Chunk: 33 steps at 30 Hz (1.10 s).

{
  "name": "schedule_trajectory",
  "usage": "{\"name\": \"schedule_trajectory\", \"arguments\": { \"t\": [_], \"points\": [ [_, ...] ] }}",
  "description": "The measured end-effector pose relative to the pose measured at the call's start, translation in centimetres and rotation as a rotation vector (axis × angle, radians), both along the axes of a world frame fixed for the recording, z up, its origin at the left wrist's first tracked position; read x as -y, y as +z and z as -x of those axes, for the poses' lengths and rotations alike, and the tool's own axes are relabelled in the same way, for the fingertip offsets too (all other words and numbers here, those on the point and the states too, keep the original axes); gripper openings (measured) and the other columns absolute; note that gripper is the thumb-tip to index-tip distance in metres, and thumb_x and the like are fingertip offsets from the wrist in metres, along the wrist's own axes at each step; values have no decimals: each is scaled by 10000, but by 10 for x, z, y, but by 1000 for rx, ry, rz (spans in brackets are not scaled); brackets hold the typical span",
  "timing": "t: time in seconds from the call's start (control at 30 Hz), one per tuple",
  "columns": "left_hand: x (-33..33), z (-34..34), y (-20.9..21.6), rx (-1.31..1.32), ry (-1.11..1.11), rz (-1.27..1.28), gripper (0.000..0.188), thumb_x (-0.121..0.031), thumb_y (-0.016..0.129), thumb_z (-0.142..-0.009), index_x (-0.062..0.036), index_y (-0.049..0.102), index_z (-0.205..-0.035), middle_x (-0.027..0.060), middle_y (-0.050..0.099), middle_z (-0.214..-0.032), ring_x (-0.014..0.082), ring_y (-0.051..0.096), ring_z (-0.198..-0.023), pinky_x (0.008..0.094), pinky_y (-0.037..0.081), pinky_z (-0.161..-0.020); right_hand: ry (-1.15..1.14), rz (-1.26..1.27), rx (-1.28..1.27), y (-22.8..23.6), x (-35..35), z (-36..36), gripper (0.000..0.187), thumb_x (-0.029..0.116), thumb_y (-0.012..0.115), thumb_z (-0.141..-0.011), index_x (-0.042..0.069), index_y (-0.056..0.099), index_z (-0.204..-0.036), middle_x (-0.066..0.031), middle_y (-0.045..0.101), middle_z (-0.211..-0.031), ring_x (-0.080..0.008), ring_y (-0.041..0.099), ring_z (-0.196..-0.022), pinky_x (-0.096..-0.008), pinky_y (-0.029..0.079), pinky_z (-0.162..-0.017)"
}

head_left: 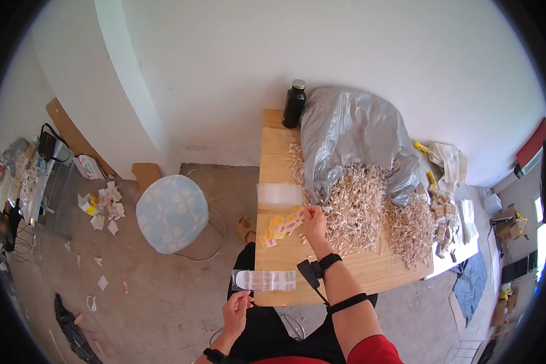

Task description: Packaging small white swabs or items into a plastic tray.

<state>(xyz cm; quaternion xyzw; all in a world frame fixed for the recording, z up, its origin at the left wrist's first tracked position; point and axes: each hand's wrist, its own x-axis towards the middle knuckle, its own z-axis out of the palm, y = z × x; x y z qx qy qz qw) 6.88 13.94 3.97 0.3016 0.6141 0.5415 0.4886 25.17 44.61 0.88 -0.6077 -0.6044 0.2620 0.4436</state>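
Observation:
At the table's near left corner lies a clear plastic packet of cotton swabs [267, 280], its left end reaching past the edge. My left hand [235, 312] is closed, with its fingertips at the packet's lower left edge. Farther up the table, several yellow-and-white printed labels [277, 230] lie fanned out in a row. My right hand [315, 225] pinches the right end of that row between thumb and fingers. Just beyond it spreads a big heap of loose cotton swabs [352, 212], spilling from a grey plastic bag [358, 127].
A black bottle [294, 104] stands at the table's far left corner. A stack of clear bags [280, 194] lies by the left edge. Bundled swabs [446, 221] sit at the right. A blue round stool [171, 213] stands left of the table, near paper scraps [110, 200].

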Motion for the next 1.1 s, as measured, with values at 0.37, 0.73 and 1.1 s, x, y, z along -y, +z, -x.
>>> {"name": "schedule_trajectory", "arguments": {
  "t": [0.37,0.73,1.1],
  "points": [
    [-24,15,5,-10,-2,-50,181,-117,528,-1032,14,618,-1118,90,675,-918,109,618,-785,262,541,-749,89,194,-27,5,-5,12,127,103,643,-898,-11,616,-947,-131,710,-812,-210,675,-716,-342,530,-672],
    [-33,1,10,112,-19,-57,202,-132,540,-1027,10,602,-1157,63,662,-940,108,624,-833,268,529,-816,167,233,-319,35,23,-6,78,80,593,-956,6,614,-943,-43,685,-787,-84,597,-630,-236,492,-580],
    [-65,-14,36,92,-168,-35,202,-123,677,-942,21,656,-1083,37,697,-919,85,642,-832,231,505,-801,380,497,-603,86,199,16,156,45,667,-937,-5,630,-1080,-20,659,-871,-72,608,-735,-211,488,-629]
  ]
}}
